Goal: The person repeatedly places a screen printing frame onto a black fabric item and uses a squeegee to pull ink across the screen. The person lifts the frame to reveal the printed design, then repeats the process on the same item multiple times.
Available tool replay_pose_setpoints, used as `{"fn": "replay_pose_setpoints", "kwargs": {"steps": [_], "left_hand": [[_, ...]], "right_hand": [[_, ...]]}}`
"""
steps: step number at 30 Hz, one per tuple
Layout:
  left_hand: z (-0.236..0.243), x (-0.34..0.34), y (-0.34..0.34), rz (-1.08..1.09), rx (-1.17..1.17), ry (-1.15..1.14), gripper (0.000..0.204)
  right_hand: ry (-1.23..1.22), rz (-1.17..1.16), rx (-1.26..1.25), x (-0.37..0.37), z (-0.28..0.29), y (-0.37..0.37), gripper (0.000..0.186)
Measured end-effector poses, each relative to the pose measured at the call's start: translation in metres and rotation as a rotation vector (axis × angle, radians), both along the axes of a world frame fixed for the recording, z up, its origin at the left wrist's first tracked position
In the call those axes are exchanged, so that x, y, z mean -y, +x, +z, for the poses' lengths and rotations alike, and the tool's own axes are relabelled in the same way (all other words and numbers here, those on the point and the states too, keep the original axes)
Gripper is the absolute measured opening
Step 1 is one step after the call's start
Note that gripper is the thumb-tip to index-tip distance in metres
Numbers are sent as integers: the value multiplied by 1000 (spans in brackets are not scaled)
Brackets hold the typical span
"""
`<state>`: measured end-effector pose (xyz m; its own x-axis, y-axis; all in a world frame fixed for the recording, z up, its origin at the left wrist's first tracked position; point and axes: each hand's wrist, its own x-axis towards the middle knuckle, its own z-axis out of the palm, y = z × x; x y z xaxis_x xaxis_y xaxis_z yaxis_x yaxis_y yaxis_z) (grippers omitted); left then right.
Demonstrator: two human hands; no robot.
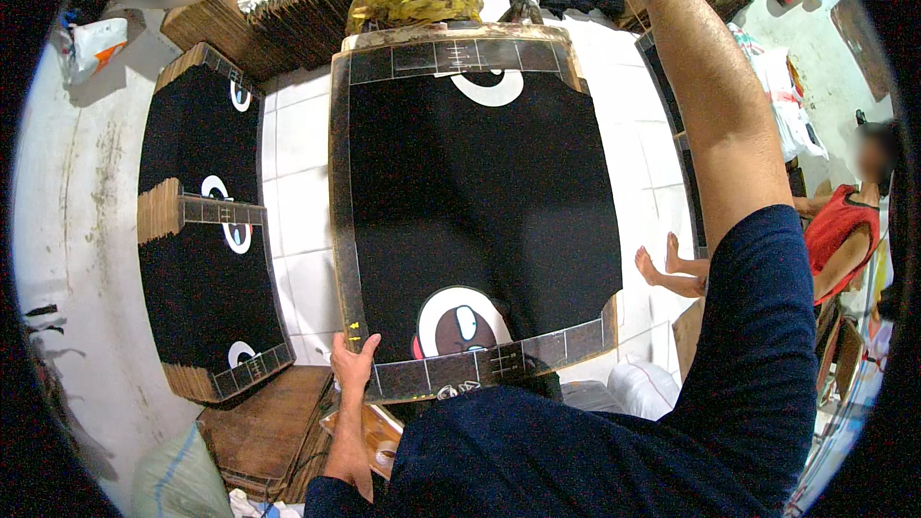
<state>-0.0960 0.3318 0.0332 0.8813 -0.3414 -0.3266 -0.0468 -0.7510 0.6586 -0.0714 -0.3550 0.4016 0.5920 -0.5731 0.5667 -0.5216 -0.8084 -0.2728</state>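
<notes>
A large board (480,192) covered in black fabric, with white eye shapes (451,312) and dark gridded strips (499,360) along its top and bottom, lies before me. My left hand (353,357) grips its lower left edge, thumb on top, fingertips partly hidden. My right arm (720,134) stretches up along the right side; its hand is beyond the upper edge, out of view. A yellow crumpled material (413,5) lies past the board's far end.
Stacks of similar black pieces (197,288) stand at left, above brown boards (254,422). Cardboard stacks (206,29) are at back left. A co-worker in red (835,240) sits at right, bare feet (652,269) on the tiles. White sacks (643,388) lie lower right.
</notes>
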Motion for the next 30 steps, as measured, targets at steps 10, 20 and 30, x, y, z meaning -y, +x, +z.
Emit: {"fn": "replay_pose_setpoints", "kwargs": {"steps": [10,20,30], "left_hand": [[7,20,15,-8,61,155,68],[-12,21,23,38,-1,268,80],[3,130,35,-375,601,174,90]], "right_hand": [[-14,-33,-50,19,18,14,61],[-35,-14,-56,46,26,26,61],[25,4,-26,38,38,25,59]]}}
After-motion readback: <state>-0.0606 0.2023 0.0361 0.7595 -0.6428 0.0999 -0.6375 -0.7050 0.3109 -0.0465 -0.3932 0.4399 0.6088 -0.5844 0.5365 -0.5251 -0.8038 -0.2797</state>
